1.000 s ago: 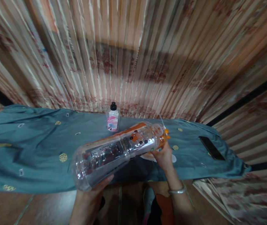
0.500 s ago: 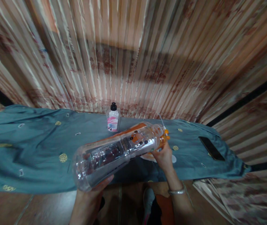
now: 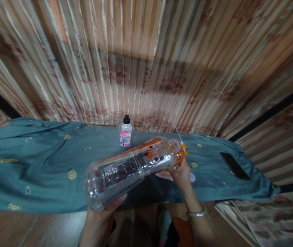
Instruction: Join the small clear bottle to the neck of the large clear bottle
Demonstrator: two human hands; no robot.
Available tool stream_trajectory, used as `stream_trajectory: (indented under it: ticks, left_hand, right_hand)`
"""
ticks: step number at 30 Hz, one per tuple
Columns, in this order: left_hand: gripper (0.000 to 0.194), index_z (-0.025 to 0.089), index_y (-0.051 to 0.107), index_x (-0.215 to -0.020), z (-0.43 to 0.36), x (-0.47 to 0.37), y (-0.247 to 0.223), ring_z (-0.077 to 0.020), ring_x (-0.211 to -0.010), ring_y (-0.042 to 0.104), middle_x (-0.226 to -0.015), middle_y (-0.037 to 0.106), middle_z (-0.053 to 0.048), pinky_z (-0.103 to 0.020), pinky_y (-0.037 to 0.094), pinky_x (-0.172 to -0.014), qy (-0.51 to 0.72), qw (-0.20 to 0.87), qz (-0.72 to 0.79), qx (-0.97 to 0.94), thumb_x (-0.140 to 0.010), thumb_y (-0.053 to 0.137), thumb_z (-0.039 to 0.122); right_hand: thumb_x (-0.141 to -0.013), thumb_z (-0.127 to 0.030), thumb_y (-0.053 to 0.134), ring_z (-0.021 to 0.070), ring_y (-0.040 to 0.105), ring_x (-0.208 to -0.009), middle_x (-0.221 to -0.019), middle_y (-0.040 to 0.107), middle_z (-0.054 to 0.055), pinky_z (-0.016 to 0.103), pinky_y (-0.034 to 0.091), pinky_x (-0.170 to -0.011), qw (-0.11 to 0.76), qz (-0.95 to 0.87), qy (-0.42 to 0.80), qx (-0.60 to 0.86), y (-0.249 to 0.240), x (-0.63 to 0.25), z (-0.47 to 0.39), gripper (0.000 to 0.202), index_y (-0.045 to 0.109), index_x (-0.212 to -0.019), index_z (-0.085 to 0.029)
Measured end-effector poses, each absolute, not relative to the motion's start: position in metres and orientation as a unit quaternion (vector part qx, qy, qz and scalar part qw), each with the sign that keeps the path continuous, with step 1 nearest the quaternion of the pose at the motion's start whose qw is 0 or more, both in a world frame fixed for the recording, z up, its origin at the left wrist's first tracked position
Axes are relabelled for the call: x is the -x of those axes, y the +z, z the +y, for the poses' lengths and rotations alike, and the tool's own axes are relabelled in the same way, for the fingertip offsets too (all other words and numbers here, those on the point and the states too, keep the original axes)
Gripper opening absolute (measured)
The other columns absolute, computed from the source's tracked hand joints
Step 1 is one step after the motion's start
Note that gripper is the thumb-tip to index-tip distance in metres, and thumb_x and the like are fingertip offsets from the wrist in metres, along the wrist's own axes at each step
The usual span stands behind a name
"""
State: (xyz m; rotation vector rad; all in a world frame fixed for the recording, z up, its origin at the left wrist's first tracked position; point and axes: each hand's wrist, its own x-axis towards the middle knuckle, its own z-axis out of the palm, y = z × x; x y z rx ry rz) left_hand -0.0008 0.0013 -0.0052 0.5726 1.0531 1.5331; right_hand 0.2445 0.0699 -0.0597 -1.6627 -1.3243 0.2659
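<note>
A large clear plastic bottle [image 3: 129, 173] with an orange-and-grey label lies tilted in the air above the table, its neck toward the right. My left hand [image 3: 103, 215] is closed under its base end and supports it. By the neck, my right hand [image 3: 183, 175] is closed around an orange see-through piece [image 3: 179, 156] with a thin pale tube sticking up. Its exact kind is hard to make out, and the bottle hides part of those fingers. Beneath the right hand, a whitish flat thing [image 3: 191, 177] shows partly on the cloth.
Behind the big bottle stands a small clear bottle [image 3: 126, 133] with a black cap and pink label. A dark phone [image 3: 234, 166] lies on the right of the green tablecloth [image 3: 48, 164]. A pleated curtain [image 3: 136, 79] hangs close behind the table.
The whole view has shifted slightly, so everything appears a little farther right and lower. Both hands keep nearly the same hold on the large bottle and the orange piece.
</note>
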Motion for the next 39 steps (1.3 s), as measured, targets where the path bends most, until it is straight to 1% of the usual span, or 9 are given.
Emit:
stream_trajectory:
  ticks: [6,12,18,23,28,32,35,39]
  left_hand:
    - [0.071,0.025,0.059,-0.119,0.001,-0.002,-0.002,-0.0263,-0.105,0.064,-0.102,0.072,-0.003,-0.039,0.049,-0.095,0.654,0.562,0.449,-0.235,-0.052,0.084,0.019]
    - [0.077,0.025,0.057,-0.121,0.002,-0.003,0.001,-0.0284,-0.108,0.062,-0.104,0.071,-0.004,-0.042,0.047,-0.097,0.646,0.572,0.454,-0.221,-0.05,0.083,0.016]
    - [0.071,0.024,0.06,-0.117,0.001,-0.006,0.005,-0.0276,-0.104,0.064,-0.102,0.072,-0.004,-0.041,0.048,-0.096,0.653,0.556,0.463,-0.224,-0.05,0.084,0.021]
    - [0.068,0.024,0.06,-0.117,0.003,-0.004,0.002,-0.0264,-0.101,0.066,-0.101,0.072,-0.003,-0.04,0.049,-0.095,0.666,0.554,0.437,-0.242,-0.052,0.082,0.017]
    - [0.065,0.023,0.062,-0.113,0.005,-0.001,-0.006,-0.027,-0.101,0.066,-0.099,0.072,-0.004,-0.04,0.051,-0.092,0.663,0.556,0.43,-0.256,-0.053,0.083,0.019]
    - [0.059,0.022,0.063,-0.11,0.004,0.0,-0.005,-0.0271,-0.102,0.066,-0.099,0.073,-0.004,-0.04,0.05,-0.094,0.651,0.568,0.433,-0.257,-0.054,0.082,0.018]
    - [0.061,0.022,0.063,-0.11,0.003,0.0,-0.002,-0.0268,-0.1,0.066,-0.099,0.073,-0.004,-0.04,0.05,-0.094,0.648,0.568,0.441,-0.251,-0.052,0.083,0.017]
    - [0.063,0.023,0.062,-0.113,0.003,0.0,-0.001,-0.0263,-0.101,0.066,-0.1,0.072,-0.003,-0.04,0.049,-0.095,0.647,0.568,0.442,-0.252,-0.054,0.083,0.018]
  right_hand:
    - [-0.063,-0.042,0.07,0.0263,0.067,-0.088,-0.098,0.07,0.011,0.04,0.053,-0.077,0.479,-0.546,0.108,0.679,-0.06,-0.245,0.069,0.049,0.053,-0.104,-0.019]
    - [-0.062,-0.044,0.07,0.0272,0.067,-0.086,-0.096,0.07,0.011,0.04,0.053,-0.075,0.473,-0.553,0.098,0.679,-0.063,-0.248,0.07,0.056,0.053,-0.108,-0.017]
    - [-0.063,-0.043,0.068,0.0254,0.067,-0.085,-0.096,0.07,0.011,0.038,0.053,-0.076,0.482,-0.549,0.108,0.674,-0.061,-0.246,0.07,0.053,0.054,-0.106,-0.017]
    - [-0.064,-0.04,0.069,0.0245,0.067,-0.085,-0.097,0.07,0.01,0.038,0.053,-0.076,0.48,-0.552,0.109,0.673,-0.061,-0.245,0.07,0.05,0.053,-0.106,-0.018]
    - [-0.063,-0.041,0.07,0.025,0.067,-0.086,-0.098,0.07,0.01,0.039,0.054,-0.076,0.486,-0.548,0.116,0.671,-0.06,-0.245,0.07,0.057,0.052,-0.112,-0.018]
    - [-0.064,-0.041,0.07,0.0257,0.066,-0.088,-0.099,0.069,0.011,0.041,0.054,-0.078,0.487,-0.552,0.114,0.667,-0.058,-0.244,0.069,0.056,0.052,-0.112,-0.018]
    - [-0.066,-0.039,0.068,0.0254,0.066,-0.086,-0.096,0.069,0.01,0.041,0.053,-0.078,0.475,-0.55,0.122,0.676,-0.058,-0.244,0.069,0.053,0.052,-0.111,-0.017]
    - [-0.066,-0.037,0.067,0.0249,0.065,-0.084,-0.092,0.068,0.009,0.041,0.053,-0.078,0.472,-0.55,0.116,0.68,-0.059,-0.244,0.069,0.048,0.053,-0.107,-0.017]
